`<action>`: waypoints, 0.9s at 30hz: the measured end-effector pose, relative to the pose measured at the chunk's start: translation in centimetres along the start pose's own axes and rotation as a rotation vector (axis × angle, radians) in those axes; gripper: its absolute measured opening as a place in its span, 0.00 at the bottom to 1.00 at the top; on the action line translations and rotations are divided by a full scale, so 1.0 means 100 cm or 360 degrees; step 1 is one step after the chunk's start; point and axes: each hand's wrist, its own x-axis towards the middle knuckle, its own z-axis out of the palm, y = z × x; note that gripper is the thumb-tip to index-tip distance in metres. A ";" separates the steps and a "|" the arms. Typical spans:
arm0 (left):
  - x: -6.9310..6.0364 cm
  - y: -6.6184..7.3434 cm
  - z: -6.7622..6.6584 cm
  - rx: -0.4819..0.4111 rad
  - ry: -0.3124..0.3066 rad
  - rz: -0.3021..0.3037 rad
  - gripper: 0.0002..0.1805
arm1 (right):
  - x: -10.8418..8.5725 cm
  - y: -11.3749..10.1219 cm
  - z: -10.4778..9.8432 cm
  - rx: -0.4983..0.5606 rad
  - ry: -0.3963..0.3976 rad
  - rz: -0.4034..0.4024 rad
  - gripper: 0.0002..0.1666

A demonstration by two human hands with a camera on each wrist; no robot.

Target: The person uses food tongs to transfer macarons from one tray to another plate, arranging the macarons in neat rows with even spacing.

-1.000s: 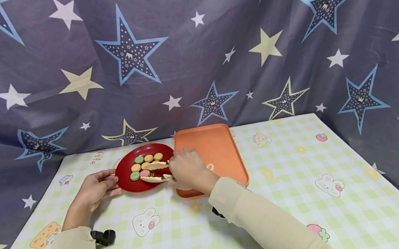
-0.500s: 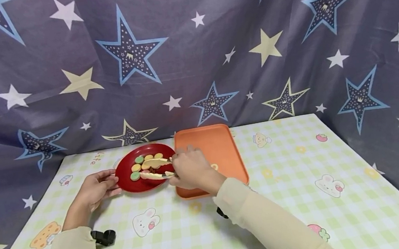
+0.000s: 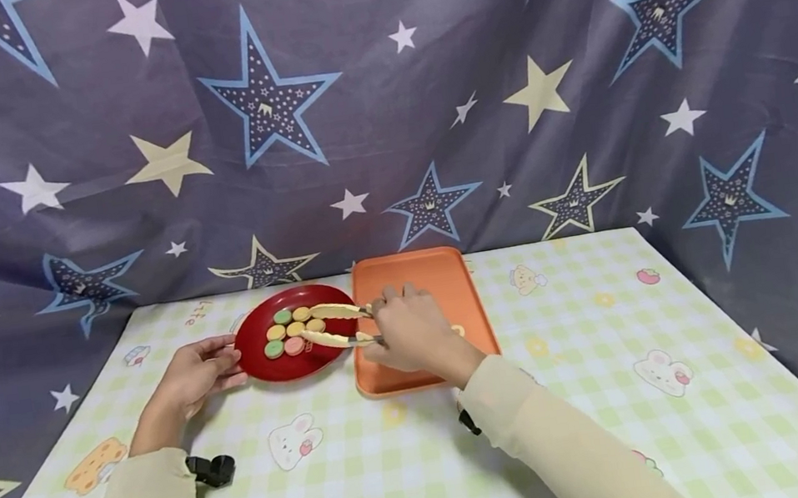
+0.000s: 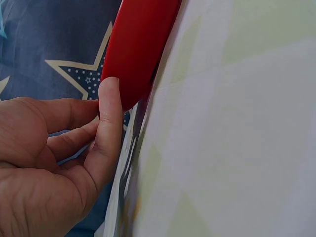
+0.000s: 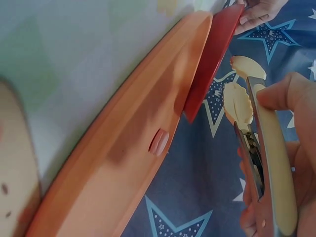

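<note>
My left hand (image 3: 196, 377) pinches the left rim of a red plate (image 3: 263, 368) between thumb and fingers; the left wrist view shows the thumb on the plate's outer side. On the plate lie several small macarons, among them a green macaron (image 3: 273, 350), a yellow macaron (image 3: 276, 332) and a pink macaron (image 3: 294, 346). My right hand (image 3: 417, 326) grips tongs with cream tips (image 5: 238, 103). Those tips are spread, with nothing between them, over the plate's right part. Another pink macaron (image 5: 159, 142) sits in an orange tray (image 3: 409, 264), hidden in the head view.
The tray stands right against the plate's right side, under my right hand. A checked, cartoon-printed cloth (image 3: 595, 358) covers the table. Behind its back edge hangs a dark curtain with stars (image 3: 382, 117).
My right hand and the tongs have moved right, from over the macarons toward the plate's right edge and the tray. The left hand keeps its hold on the plate.
</note>
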 end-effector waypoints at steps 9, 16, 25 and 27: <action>0.001 0.002 0.003 0.0011 -0.0004 0.0005 0.31 | -0.015 0.025 0.004 0.0023 0.0012 0.0053 0.26; 0.000 0.003 0.004 0.0013 0.0002 0.0007 0.31 | -0.028 0.044 0.008 0.0040 -0.0028 0.0156 0.30; 0.000 0.002 0.002 0.0009 0.0011 0.0003 0.31 | -0.040 0.065 0.013 0.0070 -0.0048 0.0244 0.26; 0.000 0.002 0.001 0.0008 0.0012 0.0002 0.31 | -0.042 0.069 0.014 0.0065 -0.0053 0.0253 0.24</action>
